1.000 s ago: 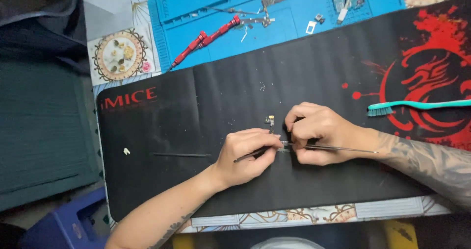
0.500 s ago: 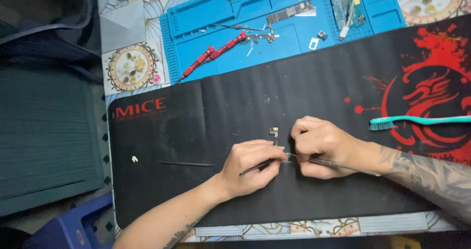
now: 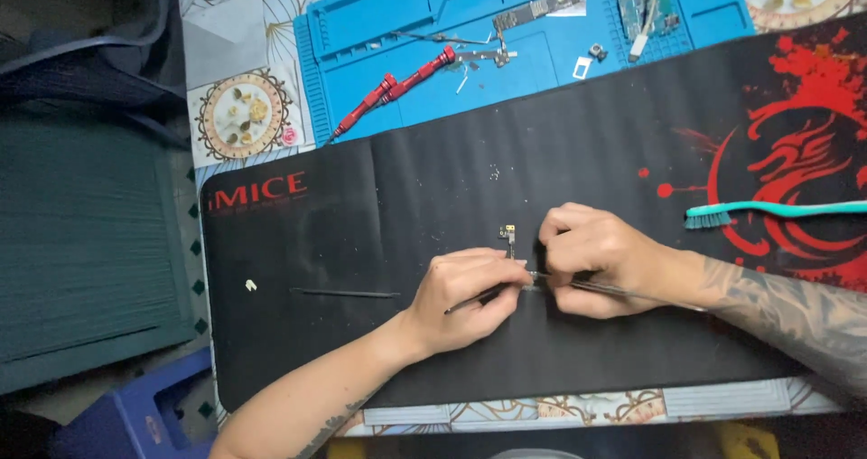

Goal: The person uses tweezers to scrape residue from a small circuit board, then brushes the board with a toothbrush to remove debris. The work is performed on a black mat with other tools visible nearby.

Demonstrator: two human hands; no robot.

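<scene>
- Both hands meet over the black mat (image 3: 452, 170), fingertips almost touching.
- The left hand (image 3: 465, 298) is closed around a thin dark tool (image 3: 474, 300), its tip pointing toward the right hand.
- The right hand (image 3: 596, 258) pinches slim tweezers (image 3: 632, 292), whose shaft runs back along the wrist.
- A tiny part (image 3: 508, 235) lies on the mat just above the gap between the hands, touching neither.
- A thin black rod (image 3: 343, 293) lies just left of the left hand; a white speck (image 3: 250, 285) sits farther left.
- A teal toothbrush (image 3: 777, 210) rests to the right, above the right forearm.
- Red lettering marks the mat's left end, well above the left forearm; a red dragon emblem (image 3: 795, 143) fills its right end.
- Beyond the hands lies a blue work mat (image 3: 542, 52) with a red screwdriver (image 3: 393, 88).
</scene>
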